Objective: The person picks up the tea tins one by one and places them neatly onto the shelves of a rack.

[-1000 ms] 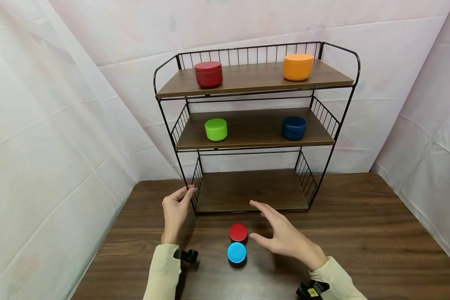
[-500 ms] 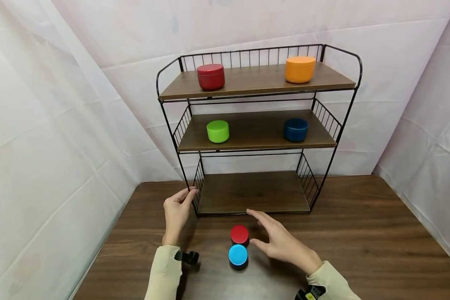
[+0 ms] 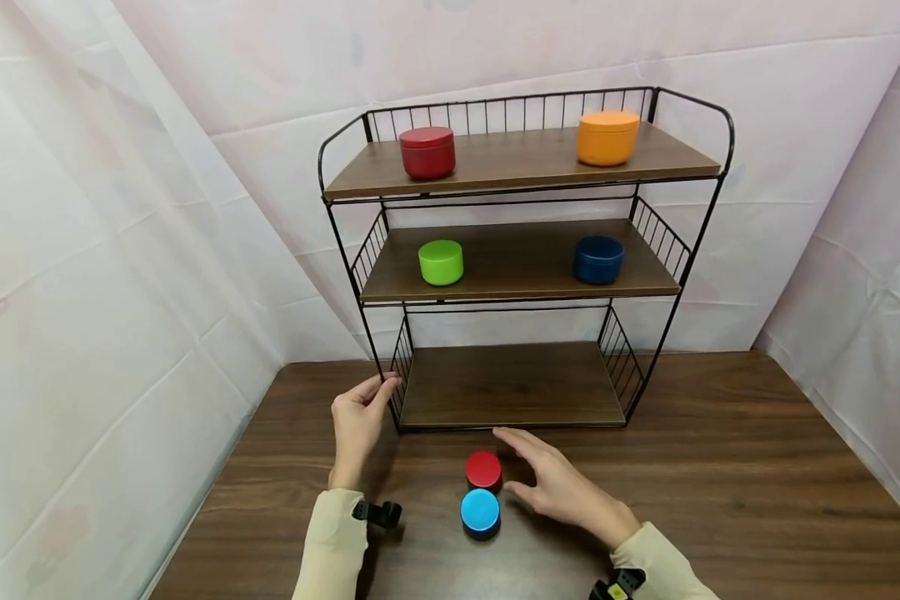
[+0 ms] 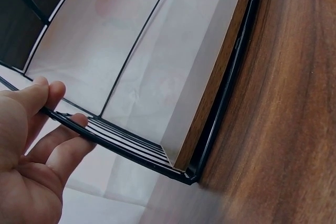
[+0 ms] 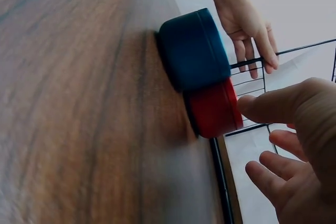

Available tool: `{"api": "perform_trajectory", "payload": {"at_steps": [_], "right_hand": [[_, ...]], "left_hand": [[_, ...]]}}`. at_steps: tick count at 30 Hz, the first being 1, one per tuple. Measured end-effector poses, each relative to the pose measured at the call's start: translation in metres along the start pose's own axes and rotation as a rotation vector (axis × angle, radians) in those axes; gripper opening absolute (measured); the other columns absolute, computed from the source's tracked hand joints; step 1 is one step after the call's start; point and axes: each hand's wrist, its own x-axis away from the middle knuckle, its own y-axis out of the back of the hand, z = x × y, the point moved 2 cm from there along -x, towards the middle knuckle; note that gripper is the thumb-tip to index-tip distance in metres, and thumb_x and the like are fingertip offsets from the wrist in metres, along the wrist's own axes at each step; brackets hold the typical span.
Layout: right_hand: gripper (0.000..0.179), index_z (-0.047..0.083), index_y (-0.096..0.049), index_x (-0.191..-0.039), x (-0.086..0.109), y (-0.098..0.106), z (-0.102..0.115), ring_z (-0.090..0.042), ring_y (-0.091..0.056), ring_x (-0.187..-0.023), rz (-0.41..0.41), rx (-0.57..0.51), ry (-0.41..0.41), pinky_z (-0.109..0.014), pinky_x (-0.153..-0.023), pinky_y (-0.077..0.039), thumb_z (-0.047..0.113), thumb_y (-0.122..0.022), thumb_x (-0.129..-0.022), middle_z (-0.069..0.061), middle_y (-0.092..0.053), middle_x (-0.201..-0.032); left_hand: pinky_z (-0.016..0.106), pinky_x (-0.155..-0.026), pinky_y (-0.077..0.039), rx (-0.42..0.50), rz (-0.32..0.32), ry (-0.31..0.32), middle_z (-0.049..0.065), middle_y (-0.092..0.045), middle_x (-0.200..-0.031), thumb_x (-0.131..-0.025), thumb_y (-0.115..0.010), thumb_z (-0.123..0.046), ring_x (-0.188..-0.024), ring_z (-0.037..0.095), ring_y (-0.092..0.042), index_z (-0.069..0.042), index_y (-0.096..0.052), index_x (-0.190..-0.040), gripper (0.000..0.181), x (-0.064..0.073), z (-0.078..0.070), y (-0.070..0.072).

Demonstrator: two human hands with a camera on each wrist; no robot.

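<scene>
My left hand point(image 3: 357, 423) pinches the left front post of a black wire shelf rack point(image 3: 370, 337), thumb on one side and fingers curled round the other in the left wrist view. My right hand point(image 3: 566, 487) is held just right of a small round red tin point(image 3: 483, 469), thumb and fingers spread apart with nothing between them. Its thumb tip point(image 5: 248, 105) overlaps the red tin's lid edge in the right wrist view. A round tin with a bright blue lid point(image 3: 480, 508) stands directly in front of the red one on the wooden table point(image 3: 727, 467).
The rack's top board carries a dark red tin point(image 3: 427, 153) on the left and an orange tin point(image 3: 607, 138) on the right. On its middle board are a green tin point(image 3: 441, 262) and a navy tin point(image 3: 598, 259). White cloth point(image 3: 120, 250) hangs behind and at both sides.
My right hand has come down and slightly nearer to me, beside the red tin. The left hand keeps its grip on the post. The head view has shifted a little.
</scene>
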Motion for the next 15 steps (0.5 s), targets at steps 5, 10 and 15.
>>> {"api": "perform_trajectory", "payload": {"at_steps": [5,10,15], "right_hand": [[0.074,0.002,-0.044,-0.154,0.000,-0.005,-0.003,-0.033,-0.056,-0.134,0.027,-0.015,0.000,-0.042,-0.099,-0.055,0.000,-0.079,-0.088,-0.021,-0.048,-0.155],[0.071,-0.002,-0.045,-0.152,-0.002,-0.008,-0.004,-0.034,-0.061,-0.126,0.054,-0.038,-0.013,-0.041,-0.097,-0.056,-0.003,-0.077,-0.089,-0.023,-0.049,-0.152],[0.067,-0.001,-0.049,-0.149,-0.004,-0.013,-0.006,-0.030,-0.060,-0.128,0.064,-0.020,-0.028,-0.041,-0.100,-0.055,-0.001,-0.078,-0.089,-0.016,-0.053,-0.148]], "left_hand": [[0.019,-0.043,-0.029,-0.019,0.009,0.019,0.009,-0.081,-0.091,-0.094,-0.077,-0.024,-0.046,0.001,-0.039,-0.011,-0.083,-0.100,0.015,0.000,0.001,0.000],[0.018,-0.045,-0.031,-0.025,0.003,0.018,0.009,-0.081,-0.091,-0.094,-0.077,-0.023,-0.050,-0.001,-0.044,-0.012,-0.084,-0.099,0.013,0.000,0.002,0.000],[0.017,-0.044,-0.031,-0.025,-0.003,-0.002,0.011,-0.080,-0.090,-0.094,-0.077,-0.021,-0.050,-0.003,-0.045,-0.009,-0.083,-0.099,0.015,0.000,0.001,0.000]]}}
